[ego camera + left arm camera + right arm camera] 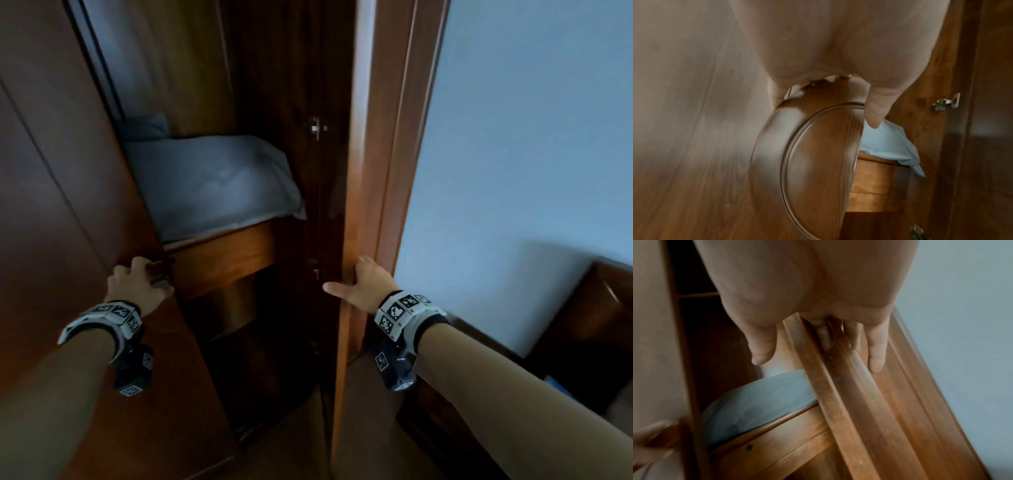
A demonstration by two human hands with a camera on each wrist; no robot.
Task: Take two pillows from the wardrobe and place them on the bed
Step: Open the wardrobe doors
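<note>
A pale blue pillow (212, 185) lies on a shelf inside the open wooden wardrobe, and a second, darker blue pillow (144, 128) is tucked behind it at the back left. My left hand (137, 281) grips the edge of the left wardrobe door (51, 205), fingers curled round it. My right hand (356, 284) holds the edge of the right wardrobe door (376, 171), thumb on the inner side. In the left wrist view the left hand (818, 48) clasps the door edge (813, 154) beside the pillow (890, 146). The right hand (807, 288) straddles its door edge (838, 402), with the pillow (756, 402) below.
A wooden drawer front (222, 260) sits under the pillow shelf, with a dark compartment below it. A metal hinge (315, 126) is on the inside of the right door. A pale wall (531, 137) stands to the right, with dark wooden furniture (589, 325) at lower right.
</note>
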